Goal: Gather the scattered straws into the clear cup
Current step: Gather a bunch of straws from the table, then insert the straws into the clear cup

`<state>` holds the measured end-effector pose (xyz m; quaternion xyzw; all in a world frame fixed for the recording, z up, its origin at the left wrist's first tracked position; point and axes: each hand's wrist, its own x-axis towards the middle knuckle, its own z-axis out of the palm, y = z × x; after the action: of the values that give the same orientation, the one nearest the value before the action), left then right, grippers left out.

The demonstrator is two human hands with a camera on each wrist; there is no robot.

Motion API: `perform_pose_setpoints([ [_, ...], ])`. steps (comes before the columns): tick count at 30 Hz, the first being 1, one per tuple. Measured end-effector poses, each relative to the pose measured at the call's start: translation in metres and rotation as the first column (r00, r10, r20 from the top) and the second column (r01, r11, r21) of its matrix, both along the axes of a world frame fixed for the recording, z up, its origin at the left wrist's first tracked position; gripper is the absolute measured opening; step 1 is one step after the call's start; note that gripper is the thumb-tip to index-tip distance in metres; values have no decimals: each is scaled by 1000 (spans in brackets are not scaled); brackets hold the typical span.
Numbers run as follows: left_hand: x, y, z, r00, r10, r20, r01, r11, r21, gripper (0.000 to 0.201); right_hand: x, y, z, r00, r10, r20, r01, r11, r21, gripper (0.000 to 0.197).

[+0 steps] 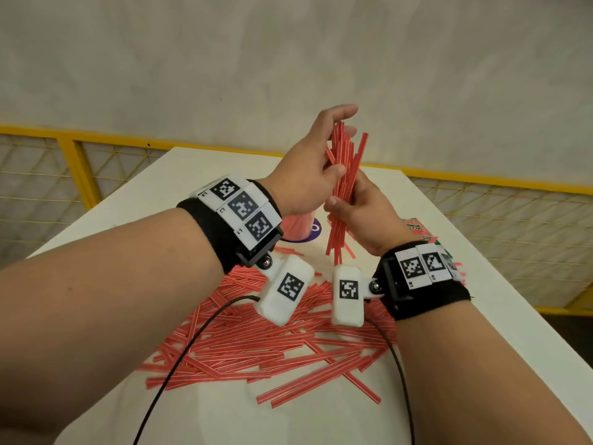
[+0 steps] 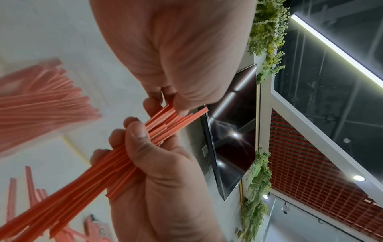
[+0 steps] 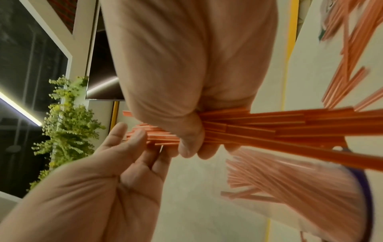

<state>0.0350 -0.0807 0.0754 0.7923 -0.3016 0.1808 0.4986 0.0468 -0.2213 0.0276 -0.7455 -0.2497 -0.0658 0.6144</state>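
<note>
My right hand (image 1: 353, 203) grips a bundle of red straws (image 1: 348, 162) round its middle and holds it upright above the table. The open fingers of my left hand (image 1: 321, 139) touch the bundle's upper ends, with the thumb against its side. In the right wrist view the left hand's (image 3: 116, 172) palm faces the straw tips (image 3: 157, 135). Behind my left wrist stands the clear cup (image 1: 298, 224), holding many red straws. Several loose straws (image 1: 272, 342) lie scattered on the white table (image 1: 481, 284) below both wrists.
The cup stands on a purple round mark (image 1: 316, 231). A printed packet (image 1: 420, 232) lies at the table's right, beside my right wrist. Black cables (image 1: 179, 364) trail over the straw pile. A yellow mesh railing (image 1: 481, 179) runs behind the table.
</note>
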Motion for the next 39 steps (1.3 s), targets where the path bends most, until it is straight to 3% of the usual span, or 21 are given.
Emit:
perform_pose_setpoints([
  [7,2,-4,-11,997,82,-10,-80,990,118,38,0,3,-20,998,-21,-64,15,996,-90,37],
  [10,3,-6,-11,996,89,-20,-84,979,184,36,2,3,-25,995,-55,-83,43,990,-131,32],
  [15,-1,-11,-15,997,30,-73,-28,999,36,40,2,0,-29,993,-70,-92,53,982,-181,18],
  [18,1,-12,-18,997,30,-72,-25,997,69,34,3,-2,-30,994,-79,-77,65,983,-173,12],
  [23,1,-11,-16,999,14,33,-17,997,70,45,5,-2,-33,992,-65,-108,61,997,-38,20],
  [28,5,-5,-31,997,78,27,-83,929,360,46,7,-4,-42,993,-63,-103,52,993,-104,20],
  [33,2,0,-35,990,131,54,-142,921,364,67,9,-2,-42,993,-88,-82,80,992,-97,28],
  [37,-2,0,-40,996,83,-33,-54,847,529,66,7,0,-43,990,-113,-89,100,984,-146,24],
  [39,-4,-1,-43,996,79,-40,-45,844,535,69,7,2,-43,988,-133,-84,118,980,-161,30],
])
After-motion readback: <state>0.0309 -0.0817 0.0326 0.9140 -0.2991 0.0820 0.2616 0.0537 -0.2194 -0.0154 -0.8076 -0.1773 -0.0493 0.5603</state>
